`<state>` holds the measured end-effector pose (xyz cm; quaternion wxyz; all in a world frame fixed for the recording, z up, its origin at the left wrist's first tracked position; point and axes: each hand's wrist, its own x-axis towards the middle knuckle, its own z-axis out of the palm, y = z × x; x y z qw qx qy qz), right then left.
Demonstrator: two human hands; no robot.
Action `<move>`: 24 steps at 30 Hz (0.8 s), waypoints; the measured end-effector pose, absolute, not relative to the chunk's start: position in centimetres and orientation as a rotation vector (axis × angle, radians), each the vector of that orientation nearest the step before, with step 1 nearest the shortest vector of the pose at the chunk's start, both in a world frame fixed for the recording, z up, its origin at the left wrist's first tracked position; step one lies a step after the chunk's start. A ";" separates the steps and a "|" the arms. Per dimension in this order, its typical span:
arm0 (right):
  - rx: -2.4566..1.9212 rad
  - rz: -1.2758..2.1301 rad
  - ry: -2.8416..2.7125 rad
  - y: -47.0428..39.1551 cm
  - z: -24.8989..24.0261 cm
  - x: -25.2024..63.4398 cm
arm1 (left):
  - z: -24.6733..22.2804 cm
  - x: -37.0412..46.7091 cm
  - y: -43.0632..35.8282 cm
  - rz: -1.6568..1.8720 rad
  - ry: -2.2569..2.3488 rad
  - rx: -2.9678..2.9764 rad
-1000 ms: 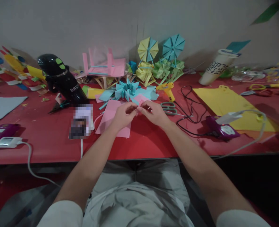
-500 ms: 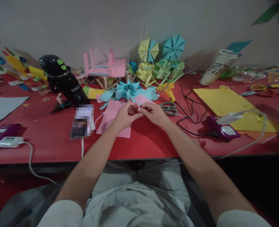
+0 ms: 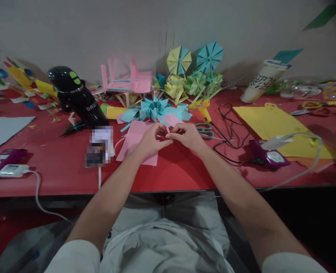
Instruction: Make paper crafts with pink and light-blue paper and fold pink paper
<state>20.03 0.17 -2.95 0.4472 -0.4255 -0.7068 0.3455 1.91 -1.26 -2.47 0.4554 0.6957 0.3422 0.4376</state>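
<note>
Between the fingertips of my two hands is a small strip of pink paper (image 3: pixel 168 129). My left hand (image 3: pixel 153 139) pinches it from the left, and my right hand (image 3: pixel 187 137) holds it from the right, fingertips meeting. Under and beside my left hand lies a sheet of pink paper (image 3: pixel 133 140) on the red table (image 3: pixel 173 170). Just past my fingers sit a blue folded-paper flower (image 3: pixel 154 109) and another pink paper piece (image 3: pixel 171 120). Green-handled scissors (image 3: pixel 204 131) lie right beside my right hand, which partly hides them.
A yellow glue gun (image 3: pixel 203 110) with a black cord stands behind the scissors. Yellow sheets (image 3: pixel 281 129) and a purple power socket (image 3: pixel 268 154) are at right. A black bottle (image 3: pixel 79 98) and a phone (image 3: pixel 99 147) are at left. Paper models (image 3: pixel 180 60) line the wall.
My hands stay almost in place, with slight finger movement. The pink strip now shows a little more upright between my fingertips.
</note>
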 end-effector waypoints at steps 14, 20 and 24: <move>-1.051 0.844 -1.794 0.0 -2.5 20.0 | -2.7 1.6 -0.4 1.037 0.897 1.594; -1.039 0.772 -1.898 0.0 -2.6 20.1 | -3.4 1.6 -0.4 1.054 0.873 1.625; -1.019 0.676 -1.993 0.2 -2.9 20.2 | -3.3 1.7 -0.7 1.071 0.951 1.726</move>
